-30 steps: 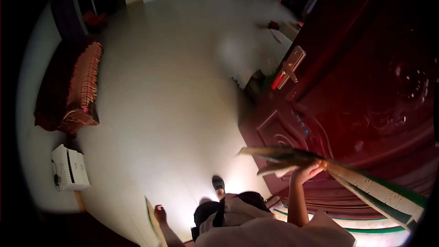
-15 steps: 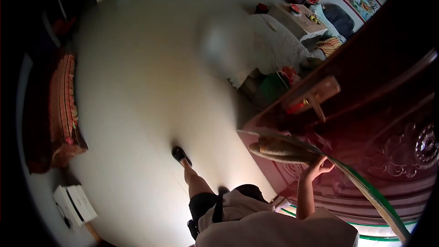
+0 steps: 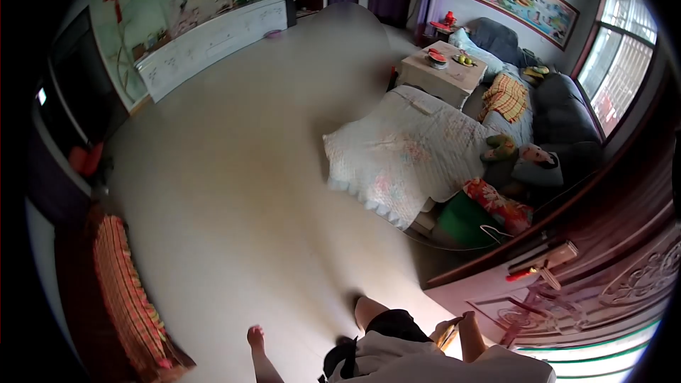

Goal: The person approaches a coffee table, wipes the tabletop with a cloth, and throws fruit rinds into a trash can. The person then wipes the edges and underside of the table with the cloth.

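My left hand (image 3: 256, 335) hangs low beside my body over the pale floor, its fingers curled in and nothing visible in them. Close to my right side, my right hand (image 3: 466, 322) is closed at the edge of a tan, thin item (image 3: 448, 335); most of that item is hidden by my arm and shirt. To the right of this hand stands the dark red door (image 3: 603, 269), with a metal handle (image 3: 550, 276) and a red object hanging at its lock.
A quilt-covered piece (image 3: 404, 152) and a table (image 3: 440, 74) with fruit lie ahead right, beside dark sofas (image 3: 564, 113). A green container (image 3: 464, 221) sits near the door. On the left is a bench with a plaid cover (image 3: 128, 291); a white cabinet (image 3: 213, 46) lines the back wall.
The view has turned right and up, showing more of the room. My right hand has come down nearer my body, and the long green-edged piece no longer shows in it. My left hand is visible again.
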`<state>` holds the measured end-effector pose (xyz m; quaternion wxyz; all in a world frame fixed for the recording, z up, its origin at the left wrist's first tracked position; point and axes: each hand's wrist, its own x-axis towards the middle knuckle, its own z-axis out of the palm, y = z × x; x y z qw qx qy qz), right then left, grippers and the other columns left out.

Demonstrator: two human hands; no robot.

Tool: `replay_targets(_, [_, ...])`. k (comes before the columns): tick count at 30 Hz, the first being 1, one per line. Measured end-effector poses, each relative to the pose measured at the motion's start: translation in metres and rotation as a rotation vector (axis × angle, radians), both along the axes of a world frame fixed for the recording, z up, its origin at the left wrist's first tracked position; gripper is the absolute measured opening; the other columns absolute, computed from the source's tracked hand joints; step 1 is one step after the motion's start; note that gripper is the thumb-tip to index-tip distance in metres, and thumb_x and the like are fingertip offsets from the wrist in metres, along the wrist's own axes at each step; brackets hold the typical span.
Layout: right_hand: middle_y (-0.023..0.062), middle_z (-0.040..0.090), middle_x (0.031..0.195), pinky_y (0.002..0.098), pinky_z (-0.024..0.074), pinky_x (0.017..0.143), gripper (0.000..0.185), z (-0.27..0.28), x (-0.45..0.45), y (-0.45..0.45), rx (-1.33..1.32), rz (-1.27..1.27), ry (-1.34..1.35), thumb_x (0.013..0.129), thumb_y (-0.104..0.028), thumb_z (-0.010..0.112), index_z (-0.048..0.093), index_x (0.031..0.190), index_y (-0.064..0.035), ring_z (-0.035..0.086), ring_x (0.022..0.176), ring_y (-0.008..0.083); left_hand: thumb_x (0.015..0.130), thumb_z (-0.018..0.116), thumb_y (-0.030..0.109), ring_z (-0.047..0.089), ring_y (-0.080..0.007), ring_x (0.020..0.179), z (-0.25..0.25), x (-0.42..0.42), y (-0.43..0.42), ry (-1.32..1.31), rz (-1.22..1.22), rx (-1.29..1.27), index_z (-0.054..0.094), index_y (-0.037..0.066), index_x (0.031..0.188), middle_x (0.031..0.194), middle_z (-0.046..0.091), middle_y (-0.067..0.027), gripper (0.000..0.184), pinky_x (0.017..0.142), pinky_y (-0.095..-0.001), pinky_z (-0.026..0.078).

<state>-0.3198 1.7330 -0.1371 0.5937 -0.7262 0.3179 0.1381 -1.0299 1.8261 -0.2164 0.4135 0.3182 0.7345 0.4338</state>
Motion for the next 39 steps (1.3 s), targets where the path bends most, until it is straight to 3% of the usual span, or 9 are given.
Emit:
replay_targets(4, [0.0129,0.063,0.100,0.0359,0.0482,0.080,0.025,-0.026,-0.013,0.086,-0.134,0.268,0.053,0.087,-0.021,0.054,0.064,0.097,-0.0007,0.058,0.091,0.0233,0.087,0.041,0.009,0.055,-0.0145,0.053,0.064,0.002,0.199,0.357,-0.395,0.023,0.062,0.004,0.095,0.064,0.058,-0.0041,0.023,0.053,-0.0287,0.048])
replay_targets(6, [0.0096,0.065,0.105,0.0333,0.0508,0.077,0.023,-0.118,-0.013,0.148,-0.739,0.730,-0.166,0.088,-0.020,0.054,0.065,0.101,-0.0043,0.062,0.096,0.0203,0.086,0.049,0.011,0.045,-0.0103,0.046,0.048,0.001,0.255,-0.009,-0.121,0.126,0.064,0.006,0.090,0.056,0.050,-0.0007,0.016,0.043,-0.0275,0.040])
replay_targets(9, [0.0159,0.067,0.099,0.0378,0.0527,0.073,0.025,-0.166,-0.040,0.315,-0.726,0.734,-0.352,0.084,-0.018,0.055,0.066,0.098,-0.0010,0.064,0.091,0.0263,0.081,0.052,0.006,0.054,-0.0171,0.054,0.030,-0.005,0.299,-0.107,-0.023,-0.121,0.060,0.002,0.097,0.064,0.056,-0.0056,0.018,0.048,-0.0325,0.046])
replay_targets(13, [0.0024,0.049,0.054,0.0313,0.0362,0.044,0.016,0.039,-0.145,0.554,-0.057,0.593,-0.229,0.074,-0.007,0.048,0.056,0.061,-0.0058,0.046,0.049,0.0126,0.083,0.051,0.009,0.054,-0.0199,0.058,0.033,0.037,0.385,0.450,-0.374,-0.509,0.060,0.002,0.095,0.067,0.057,-0.0071,0.017,0.052,-0.0345,0.046])
replay_targets(17, [-0.0018,0.047,0.057,0.0250,0.0321,0.049,0.011,0.181,-0.155,0.709,0.471,0.868,-0.204,0.071,-0.001,0.050,0.053,0.063,-0.0080,0.042,0.053,0.0100,0.084,0.050,0.013,0.055,-0.0227,0.062,0.029,0.051,0.480,0.455,-0.413,-0.635,0.060,0.003,0.093,0.070,0.057,-0.0087,0.016,0.056,-0.0366,0.046])
replay_targets(25, [-0.0042,0.050,0.074,0.0201,0.0349,0.063,0.016,0.262,-0.129,0.968,0.692,0.805,-0.432,0.071,0.005,0.053,0.054,0.077,-0.0093,0.046,0.070,0.0071,0.088,0.048,0.019,0.056,-0.0282,0.070,-0.008,0.030,0.707,0.502,-0.433,-0.744,0.059,0.004,0.089,0.076,0.059,-0.0119,0.019,0.063,-0.0408,0.046])
replay_targets(30, [-0.0024,0.051,0.071,0.0206,0.0373,0.061,0.030,0.199,-0.094,1.081,0.177,0.743,-0.690,0.060,0.009,0.046,0.054,0.084,-0.0066,0.048,0.068,0.0076,0.090,0.046,0.024,0.057,-0.0317,0.075,0.013,-0.031,0.947,0.701,-0.560,-0.585,0.058,0.005,0.087,0.079,0.060,-0.0139,0.022,0.068,-0.0434,0.047])
replay_targets(34, [-0.0015,0.049,0.064,0.0228,0.0373,0.057,0.031,0.194,-0.081,1.154,0.166,0.544,-0.821,0.061,0.009,0.046,0.054,0.087,-0.0063,0.047,0.061,0.0095,0.091,0.045,0.027,0.058,-0.0345,0.079,0.029,-0.066,1.256,1.073,-0.645,0.135,0.058,0.006,0.085,0.082,0.060,-0.0155,0.026,0.072,-0.0454,0.047])
replay_targets(39, [0.0027,0.051,0.066,0.0263,0.0386,0.056,0.031,0.170,-0.081,1.238,-0.043,0.566,-0.613,0.063,0.007,0.049,0.053,0.090,-0.0067,0.049,0.061,0.0130,0.093,0.047,0.026,0.058,-0.0342,0.092,0.232,0.134,1.566,0.744,-0.758,0.426,0.059,0.004,0.100,0.097,0.062,-0.0168,0.026,0.080,-0.0417,0.047])
